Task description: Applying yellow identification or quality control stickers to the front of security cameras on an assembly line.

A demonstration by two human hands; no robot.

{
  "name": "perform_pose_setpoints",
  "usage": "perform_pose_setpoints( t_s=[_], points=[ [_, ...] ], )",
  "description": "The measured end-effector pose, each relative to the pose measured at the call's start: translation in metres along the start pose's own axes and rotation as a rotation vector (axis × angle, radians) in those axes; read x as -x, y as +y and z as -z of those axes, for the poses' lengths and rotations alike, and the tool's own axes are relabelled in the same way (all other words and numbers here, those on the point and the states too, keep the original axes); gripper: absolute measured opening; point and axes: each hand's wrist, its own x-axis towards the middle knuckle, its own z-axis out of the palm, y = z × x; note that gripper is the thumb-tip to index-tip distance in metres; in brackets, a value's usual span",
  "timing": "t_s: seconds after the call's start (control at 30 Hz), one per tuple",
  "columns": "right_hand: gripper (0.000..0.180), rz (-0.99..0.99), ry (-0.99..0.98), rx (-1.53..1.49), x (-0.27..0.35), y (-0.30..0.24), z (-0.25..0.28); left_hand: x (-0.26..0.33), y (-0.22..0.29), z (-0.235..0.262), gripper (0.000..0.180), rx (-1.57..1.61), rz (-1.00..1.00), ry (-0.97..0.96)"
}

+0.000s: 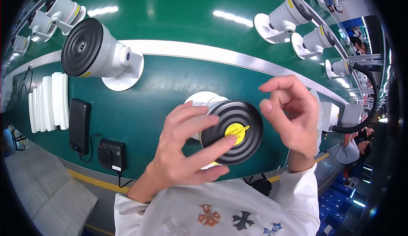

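Observation:
My left hand (pixel 183 151) grips a white security camera (pixel 225 127) with a black ribbed front face, and a fingertip presses on the round yellow sticker (pixel 236 131) at its centre. Its white base (pixel 199 98) shows behind the fingers. My right hand (pixel 293 117) hovers just right of the camera face, fingers curled and apart, holding nothing that I can see. Both white sleeves come in from the lower edge.
A second white camera (pixel 97 51) with a black face stands on the green belt (pixel 178 19) at the left. More cameras (pixel 282 19) line the belt's far side. White flat pieces (pixel 49 102), a black device (pixel 79 125) and a black adapter (pixel 111 154) lie at left. A black hose (pixel 365 108) curves at right.

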Motion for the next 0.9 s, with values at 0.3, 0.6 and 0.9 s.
perform_pose_setpoints(
  t_s=[0.3, 0.6, 0.9],
  points=[
    [0.02, -0.024, -0.088, -0.313, 0.007, 0.034, -0.009, -0.043, 0.022, -0.009, 0.057, 0.421, 0.594, -0.09],
    [0.017, 0.049, -0.07, -0.304, 0.01, 0.039, -0.011, -0.05, 0.029, -0.017, 0.038, 0.58, 0.771, -0.022],
    [0.015, 0.034, -0.041, -0.367, 0.013, 0.043, -0.011, -0.042, 0.022, -0.015, 0.037, 0.75, 0.66, 0.018]
  ],
)
